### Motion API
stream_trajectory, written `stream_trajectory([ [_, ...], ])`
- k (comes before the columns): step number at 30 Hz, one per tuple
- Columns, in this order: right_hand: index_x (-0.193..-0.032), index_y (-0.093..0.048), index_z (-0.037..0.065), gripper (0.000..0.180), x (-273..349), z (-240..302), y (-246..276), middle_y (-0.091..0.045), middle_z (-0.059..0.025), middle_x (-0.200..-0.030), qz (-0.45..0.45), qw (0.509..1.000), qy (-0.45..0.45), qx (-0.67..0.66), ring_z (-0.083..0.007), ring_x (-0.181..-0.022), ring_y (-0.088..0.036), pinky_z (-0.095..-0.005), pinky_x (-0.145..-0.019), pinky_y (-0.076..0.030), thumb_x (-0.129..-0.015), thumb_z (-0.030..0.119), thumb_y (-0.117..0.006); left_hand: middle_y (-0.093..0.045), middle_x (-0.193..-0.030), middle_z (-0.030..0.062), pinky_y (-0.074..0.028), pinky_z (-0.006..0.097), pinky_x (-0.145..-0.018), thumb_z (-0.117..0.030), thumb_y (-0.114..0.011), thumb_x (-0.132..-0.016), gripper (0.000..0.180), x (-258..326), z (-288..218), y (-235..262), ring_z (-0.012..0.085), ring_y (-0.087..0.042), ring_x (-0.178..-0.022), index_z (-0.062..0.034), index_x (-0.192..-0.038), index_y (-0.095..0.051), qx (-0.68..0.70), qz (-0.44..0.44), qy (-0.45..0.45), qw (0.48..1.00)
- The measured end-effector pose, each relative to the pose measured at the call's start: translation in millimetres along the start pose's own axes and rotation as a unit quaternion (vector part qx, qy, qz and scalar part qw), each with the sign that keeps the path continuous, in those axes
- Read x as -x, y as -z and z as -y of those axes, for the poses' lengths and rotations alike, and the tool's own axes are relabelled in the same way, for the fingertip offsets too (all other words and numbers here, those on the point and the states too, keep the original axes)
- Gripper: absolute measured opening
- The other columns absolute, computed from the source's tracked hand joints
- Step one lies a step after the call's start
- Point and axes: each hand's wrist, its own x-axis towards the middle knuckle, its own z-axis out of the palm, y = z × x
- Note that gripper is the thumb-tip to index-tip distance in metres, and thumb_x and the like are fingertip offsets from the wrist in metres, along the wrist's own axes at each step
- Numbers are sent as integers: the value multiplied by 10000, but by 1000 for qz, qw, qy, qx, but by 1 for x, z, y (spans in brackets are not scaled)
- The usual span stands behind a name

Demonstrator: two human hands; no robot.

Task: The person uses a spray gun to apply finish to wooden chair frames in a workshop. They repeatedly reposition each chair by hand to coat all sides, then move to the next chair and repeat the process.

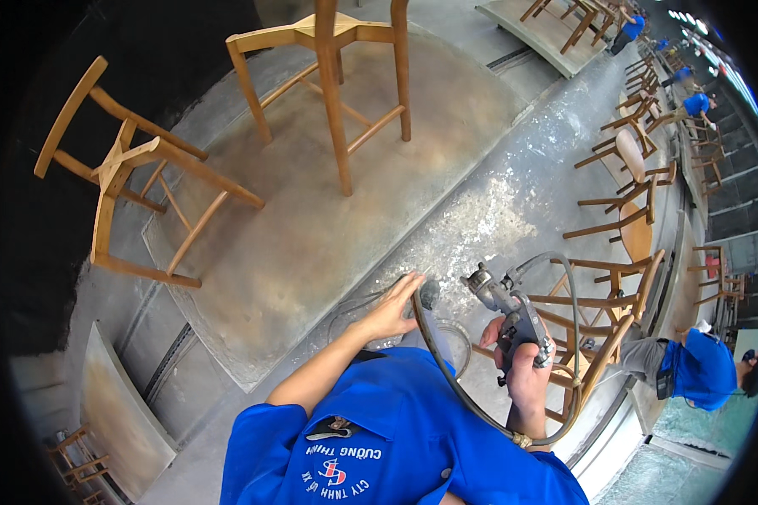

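Nearest us, our right hand [526, 366] is wrapped tight around the grip of a metal spray gun [505, 311], nozzle aimed up and away, so the dark hose [446, 370] can loop free below the wrist. Our left hand [393, 310] is open, fingers spread, touching that hose near a small round knob [429, 295]. Beyond, two bare wooden chairs [328, 76] stand on a stained grey platform [286, 252], well apart. Farther right, more chairs line a row where a person in blue [699, 370] crouches.
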Motion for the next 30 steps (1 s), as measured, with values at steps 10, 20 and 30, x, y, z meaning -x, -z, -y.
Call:
stream_trajectory([
  [10,-1204,-584,-19,298,48,-52,-56,-625,-23,-778,-69,991,-42,104,-70,-656,-548,-234,-606,-449,-1013,210,-582,-483,-548,206,-366,469,-492,-215,-652,-912,436,105,-50,54,383,-507,-491,7,-568,-498,-27,-208,2,978],
  [20,-1309,-552,-62,380,95,-59,-70,-619,-33,-768,-141,988,-50,40,-105,-711,-586,-258,-663,-494,-1013,174,-575,-456,-505,174,-332,436,-451,-252,-708,-892,502,162,-110,81,335,-447,-426,-14,-531,-453,-51,-190,45,979],
  [30,-1375,-484,-48,758,85,19,-44,-636,-101,-827,-138,978,154,-29,-49,-576,-477,-199,-507,-373,-939,561,-601,-433,-508,169,-313,407,-445,-277,-709,-902,521,139,-123,89,271,-396,-420,-6,-545,-444,-47,-186,43,981],
])
